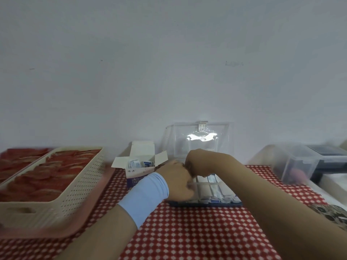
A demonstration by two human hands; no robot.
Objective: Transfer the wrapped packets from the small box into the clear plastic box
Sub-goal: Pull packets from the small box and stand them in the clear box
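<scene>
The small box (pixel 138 167) stands open at the back of the table, with a few wrapped packets (pixel 133 163) upright inside. To its right lies the clear plastic box (pixel 228 200); its lid (pixel 201 136) is raised against the wall and several long wrapped packets (pixel 214 190) lie side by side in it. My left hand (pixel 175 180), with a pale blue wristband, grips the clear box at its left wall. My right hand (pixel 199 164) reaches down into the box's back left corner with bent fingers. Its fingertips are hidden, so I cannot tell whether they hold a packet.
A cream perforated basket (pixel 78 184) of red wrapped items sits on a pink tray (pixel 62 232) at the left. A clear lidded tub (pixel 293 166) stands at the right, with a dark object (pixel 326 152) behind it. A red-and-white checked cloth (pixel 197 231) covers the table.
</scene>
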